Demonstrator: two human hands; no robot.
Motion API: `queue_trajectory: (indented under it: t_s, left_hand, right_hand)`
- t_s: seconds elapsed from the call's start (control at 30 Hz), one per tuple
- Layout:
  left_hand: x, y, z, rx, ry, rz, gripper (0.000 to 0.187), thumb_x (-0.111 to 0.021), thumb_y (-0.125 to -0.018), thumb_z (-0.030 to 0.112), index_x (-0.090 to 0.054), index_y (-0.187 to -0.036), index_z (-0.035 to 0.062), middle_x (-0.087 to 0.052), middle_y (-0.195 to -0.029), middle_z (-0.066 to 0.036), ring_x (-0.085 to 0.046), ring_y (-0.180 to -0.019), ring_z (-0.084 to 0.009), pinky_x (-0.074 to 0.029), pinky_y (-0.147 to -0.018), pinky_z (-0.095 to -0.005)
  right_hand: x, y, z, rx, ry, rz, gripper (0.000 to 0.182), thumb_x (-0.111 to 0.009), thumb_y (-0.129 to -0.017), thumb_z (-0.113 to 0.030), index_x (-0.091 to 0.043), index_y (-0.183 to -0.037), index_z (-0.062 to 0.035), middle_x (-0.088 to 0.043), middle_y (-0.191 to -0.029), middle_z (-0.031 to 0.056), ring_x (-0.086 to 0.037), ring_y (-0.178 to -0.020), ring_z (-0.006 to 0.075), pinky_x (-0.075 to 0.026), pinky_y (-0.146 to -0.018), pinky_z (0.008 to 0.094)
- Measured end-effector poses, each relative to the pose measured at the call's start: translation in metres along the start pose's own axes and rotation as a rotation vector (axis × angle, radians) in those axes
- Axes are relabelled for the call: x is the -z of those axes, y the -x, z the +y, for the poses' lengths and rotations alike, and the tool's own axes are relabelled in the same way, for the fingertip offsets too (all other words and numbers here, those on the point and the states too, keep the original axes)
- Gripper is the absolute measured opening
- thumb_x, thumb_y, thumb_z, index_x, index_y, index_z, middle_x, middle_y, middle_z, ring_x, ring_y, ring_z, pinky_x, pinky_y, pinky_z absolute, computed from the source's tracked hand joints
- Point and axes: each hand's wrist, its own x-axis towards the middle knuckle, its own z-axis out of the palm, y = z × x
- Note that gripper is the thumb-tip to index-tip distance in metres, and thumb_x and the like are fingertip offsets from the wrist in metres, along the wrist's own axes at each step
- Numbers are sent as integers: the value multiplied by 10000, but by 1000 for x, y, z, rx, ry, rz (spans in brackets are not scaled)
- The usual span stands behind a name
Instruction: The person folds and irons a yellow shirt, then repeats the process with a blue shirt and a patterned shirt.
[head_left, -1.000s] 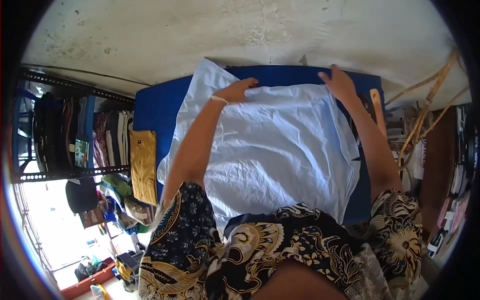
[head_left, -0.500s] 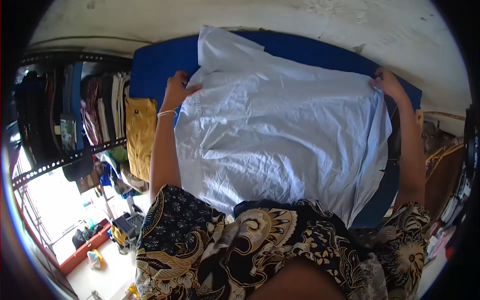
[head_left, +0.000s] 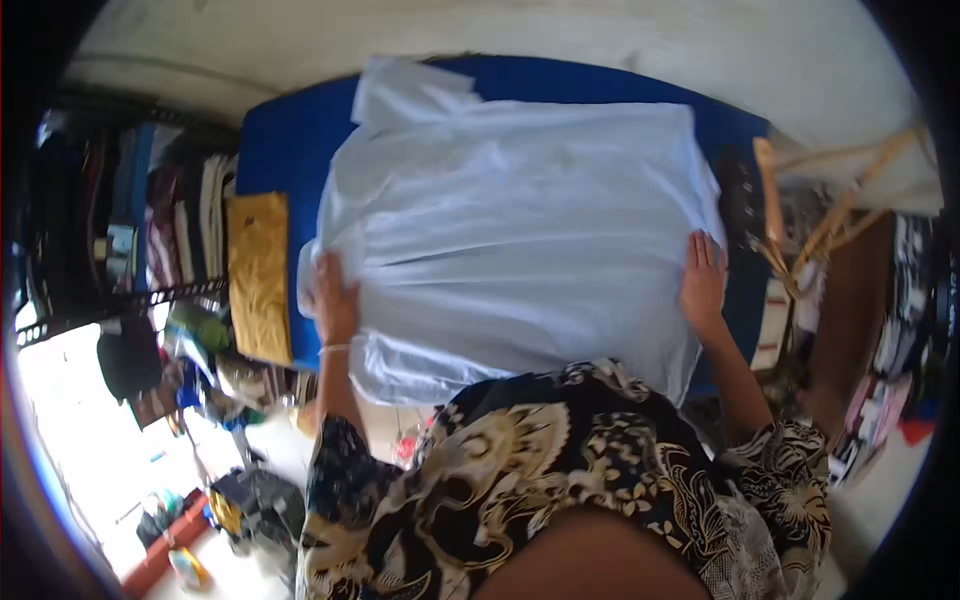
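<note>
On the pale shirt point(head_left: 520, 190), spread toward the far edge of the blue table point(head_left: 275, 145), left hand point(head_left: 337, 300) and right hand point(head_left: 704, 285) are laid open; smoothing seems in hand, outward pressure called for.

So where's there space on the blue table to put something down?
The blue table has bare room at top left: yellow cloth below, white cloth beside, wall above. A thin strip also runs along the top right, between white cloth and wall. The middle is crowded: the white cloth covers it, with left hand and right hand on its edges.
</note>
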Motion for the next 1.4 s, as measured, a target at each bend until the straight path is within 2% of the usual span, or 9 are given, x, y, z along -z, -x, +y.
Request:
queue_trajectory:
  t_s: [0.3,0.6,0.77,0.83,1.03,1.1,1.17,1.23,1.4]
  left_hand:
    - [53,-13,222,-560,468,386,238,-586,-747,160,-556,-942,26,-561,-973,-120,-538,-894,-284,-414,-758,-391]
    - [34,48,528,-418,734,-248,407,-566,-754,417,-554,-821,16,-583,-793,-194,-580,-731,-364,-479,-606,-401]
    - [5,39,514,-408,1311,-548,243,-511,-777,255,-529,-852,25,-571,-785,-111,-572,-726,-238,-486,-625,-342]
    - [22,51,483,124,1885,-679,198,-481,-778,196,-531,-878,33,-554,-806,-66,-541,-770,-157,-476,-661,-301]
    - [99,72,431,142,2116,-664,258,-440,-796,174,-523,-984,18,-531,-855,-63,-517,-836,-152,-420,-757,-278]
    - [93,84,442,35,2081,-719,217,-432,-794,131,-526,-959,26,-521,-861,-70,-516,-817,-169,-410,-761,-295]
    - [42,88,455,-790,1128,-118,165,-457,-805,24,-505,-963,19,-525,-869,-87,-530,-818,-190,-437,-746,-315]
    - [18,82,485,-1089,852,-387,231,-512,-791,-1,-468,-1017,10,-514,-949,-112,-513,-915,-193,-430,-767,-311]
    - [52,109,418,-671,1411,-353,361,-572,-759,21,-444,-1096,24,-486,-1099,-146,-467,-1057,-259,-390,-856,-324]
  right_hand:
    - [43,-40,112,-298,38,320,540,-495,-821,-195,-272,-1306,-115,-346,-1304,65,-323,-1203,252,-291,-894,505]
    - [53,-38,91,87,-264,437,209,-470,-732,-48,-550,-925,-39,-535,-906,122,-517,-868,295,-431,-741,361]
    - [-12,10,79,-593,-700,139,204,-612,-715,-213,-552,-786,-32,-553,-815,144,-552,-783,320,-453,-648,405]
    - [-7,6,81,-564,-764,81,246,-632,-708,-254,-558,-770,-27,-557,-799,142,-551,-772,312,-442,-644,396]
    - [3,14,89,-500,-804,-76,272,-637,-692,-283,-600,-756,-21,-607,-750,161,-588,-745,323,-466,-646,394]
    - [-12,27,86,-493,-790,-104,241,-600,-718,-261,-598,-755,-23,-611,-739,161,-590,-720,336,-468,-622,398]
    - [-21,37,82,-536,-857,35,255,-577,-749,-278,-589,-750,-23,-605,-712,150,-588,-684,327,-466,-599,392]
    - [-21,56,76,-708,-1188,120,311,-527,-808,-320,-560,-734,-20,-578,-643,121,-575,-600,284,-456,-545,362]
    - [-3,155,33,-731,-1125,32,326,-556,-823,-321,-485,-706,-25,-482,-535,59,-521,-500,171,-398,-462,290]
